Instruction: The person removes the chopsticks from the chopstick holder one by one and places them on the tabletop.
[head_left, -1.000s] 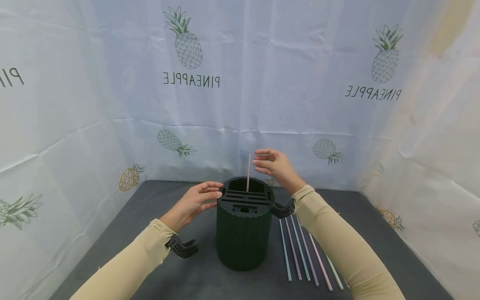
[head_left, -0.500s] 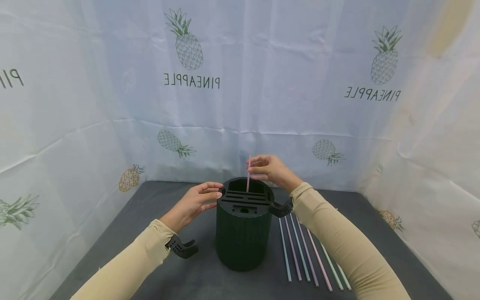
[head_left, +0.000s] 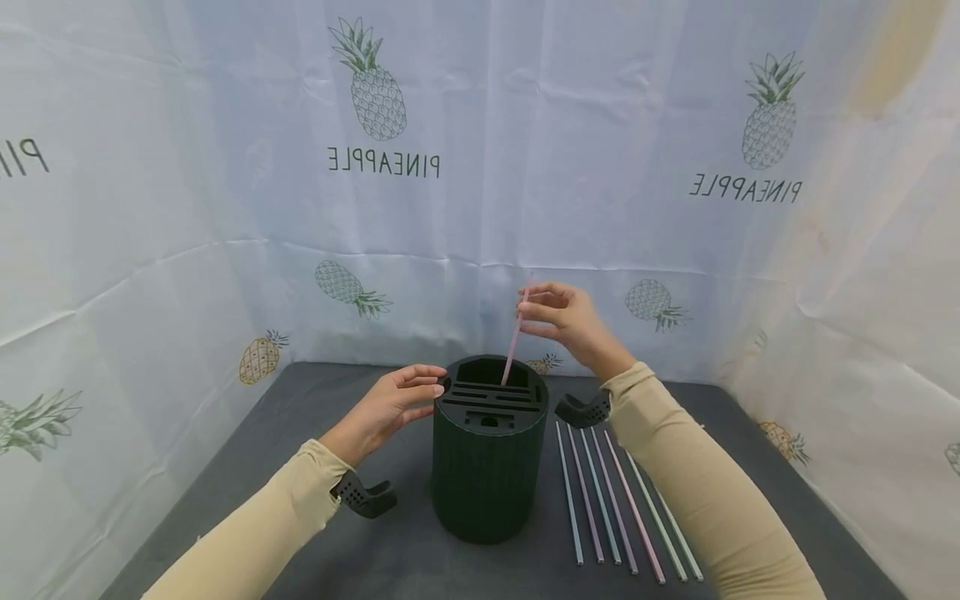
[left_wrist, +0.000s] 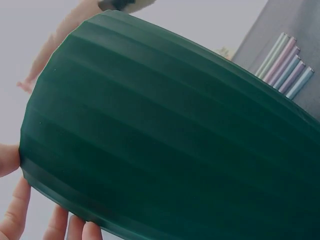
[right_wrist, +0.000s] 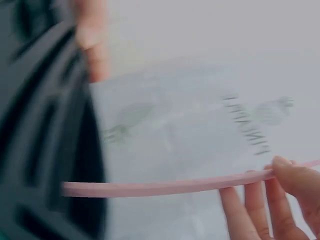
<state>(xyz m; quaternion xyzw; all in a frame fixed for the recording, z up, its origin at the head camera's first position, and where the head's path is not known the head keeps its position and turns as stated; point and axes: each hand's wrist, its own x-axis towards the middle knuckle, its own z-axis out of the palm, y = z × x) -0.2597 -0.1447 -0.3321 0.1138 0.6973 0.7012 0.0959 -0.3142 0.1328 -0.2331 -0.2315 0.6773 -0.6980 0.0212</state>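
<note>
Matt ribbed dark-green plastic holder (head_left: 487, 475); smooth pink plastic straw (head_left: 514, 342).

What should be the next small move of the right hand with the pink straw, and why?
Probably lower it. The right hand pinches the pink straw near its top, tilted, lower end just inside the dark green holder, which the left hand steadies at the rim.
</note>
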